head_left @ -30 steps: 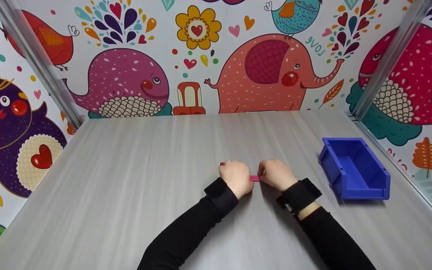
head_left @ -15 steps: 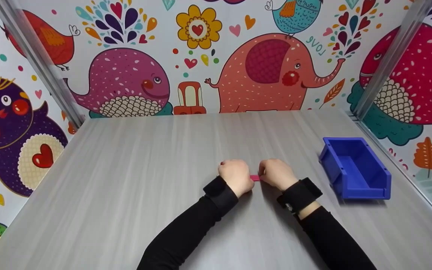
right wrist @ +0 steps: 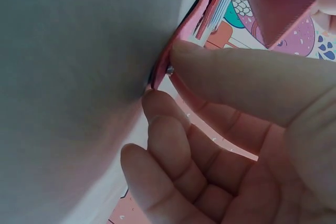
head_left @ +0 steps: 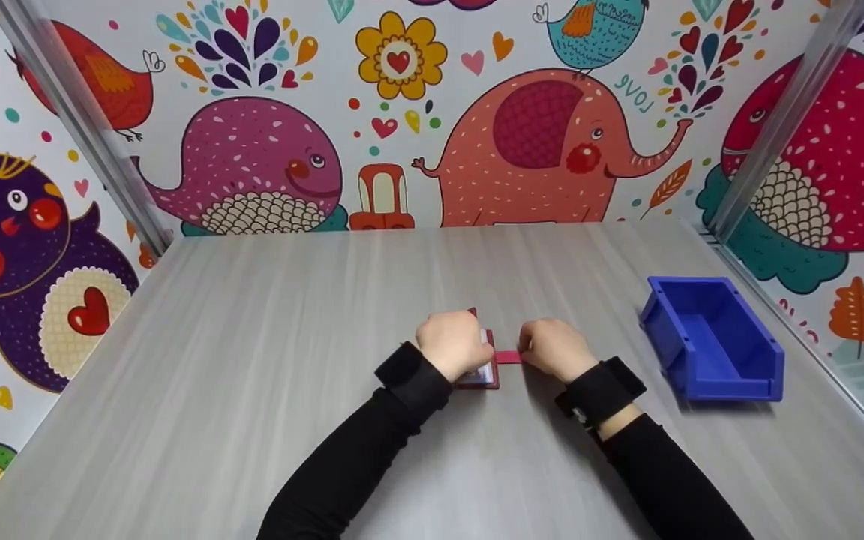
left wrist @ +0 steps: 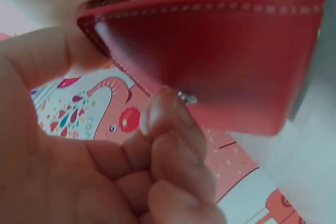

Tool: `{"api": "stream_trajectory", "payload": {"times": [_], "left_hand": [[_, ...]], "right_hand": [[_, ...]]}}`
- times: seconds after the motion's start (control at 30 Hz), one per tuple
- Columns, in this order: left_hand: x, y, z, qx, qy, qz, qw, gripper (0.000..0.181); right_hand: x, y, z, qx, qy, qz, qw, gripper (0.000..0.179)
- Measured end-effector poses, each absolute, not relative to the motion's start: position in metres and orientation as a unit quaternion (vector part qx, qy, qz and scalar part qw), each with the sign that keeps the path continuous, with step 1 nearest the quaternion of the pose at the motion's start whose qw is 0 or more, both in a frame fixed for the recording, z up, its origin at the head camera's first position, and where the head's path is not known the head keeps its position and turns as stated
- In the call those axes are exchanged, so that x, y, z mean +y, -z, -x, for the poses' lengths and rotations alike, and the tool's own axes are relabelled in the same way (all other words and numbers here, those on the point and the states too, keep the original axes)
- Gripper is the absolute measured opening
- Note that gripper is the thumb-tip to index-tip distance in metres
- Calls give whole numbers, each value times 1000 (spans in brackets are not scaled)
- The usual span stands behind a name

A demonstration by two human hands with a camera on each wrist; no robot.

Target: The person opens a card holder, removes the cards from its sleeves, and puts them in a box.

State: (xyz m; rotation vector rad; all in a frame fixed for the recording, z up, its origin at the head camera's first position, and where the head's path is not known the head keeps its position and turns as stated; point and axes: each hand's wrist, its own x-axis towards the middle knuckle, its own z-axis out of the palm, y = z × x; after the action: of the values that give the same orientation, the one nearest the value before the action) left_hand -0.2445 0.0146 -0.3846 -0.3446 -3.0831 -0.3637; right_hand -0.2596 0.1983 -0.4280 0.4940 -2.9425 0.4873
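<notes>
A small red card wallet (head_left: 493,377) stands partly open on the table, with clear sleeves or cards inside. My left hand (head_left: 453,345) pinches its cover and covers much of the wallet in the head view. The left wrist view shows that cover (left wrist: 231,61) with pale stitching and a metal snap (left wrist: 187,98) beside a fingertip. A pinkish-red strap (head_left: 508,357) runs from the wallet to my right hand (head_left: 556,349). In the right wrist view, the thumb (right wrist: 210,69) and index finger pinch the strap end near its snap stud (right wrist: 169,70).
To the right of my right hand is a blue plastic bin (head_left: 724,337) on the grey wood-grain table (head_left: 252,360). Cartoon-printed walls and metal corner posts (head_left: 79,127) border the table at the back and sides.
My left hand has moved left and slightly away, lifting the wallet's cover so that its inside shows. The right hand has stayed in place on the strap.
</notes>
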Motion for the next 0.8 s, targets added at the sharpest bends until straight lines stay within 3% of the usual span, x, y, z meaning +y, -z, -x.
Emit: {"api": "stream_trajectory", "payload": {"times": [0.33, 0.8], "left_hand": [[-20, 374, 245, -975, 181, 124, -18, 26], [-52, 379, 247, -965, 232, 112, -44, 36]], "right_hand": [[198, 428, 259, -971, -160, -165, 61, 8], [197, 427, 258, -973, -157, -160, 60, 7]]}}
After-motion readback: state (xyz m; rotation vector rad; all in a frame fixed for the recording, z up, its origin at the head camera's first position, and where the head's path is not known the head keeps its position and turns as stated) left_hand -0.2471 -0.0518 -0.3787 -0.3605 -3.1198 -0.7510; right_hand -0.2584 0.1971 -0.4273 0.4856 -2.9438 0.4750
